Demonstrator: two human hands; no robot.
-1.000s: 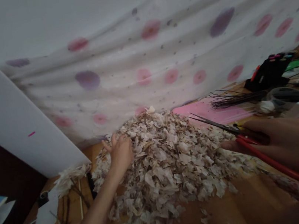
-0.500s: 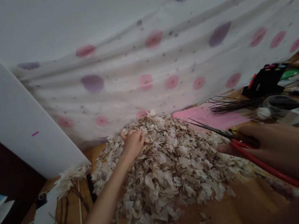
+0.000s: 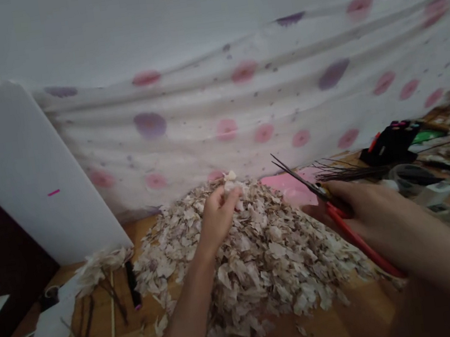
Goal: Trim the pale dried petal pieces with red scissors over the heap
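A broad heap of pale, papery flakes point(image 3: 264, 258) lies on the wooden surface. Over the upper part of the heap, my left hand point(image 3: 220, 217) pinches a whitish flake point(image 3: 233, 190) between thumb and fingers. My right hand point(image 3: 353, 205), to the right of the heap, grips red-handled scissors point(image 3: 344, 229) whose dark blades point up and to the left, slightly apart at the tips. A small yellow thing shows beside the scissors' pivot, too small to name.
Behind the heap hangs a flowered cloth point(image 3: 193, 128). A white board point(image 3: 61, 176) leans at left, near a black marker point(image 3: 132, 283) and paper flowers point(image 3: 100, 266). A pink sheet point(image 3: 290, 184), dark twigs point(image 3: 348, 172) and a black holder point(image 3: 394, 143) lie at right.
My left hand has moved right and slightly up, and a pale flake now shows in its fingers. My right hand with the scissors has shifted left. The camera view has turned a little.
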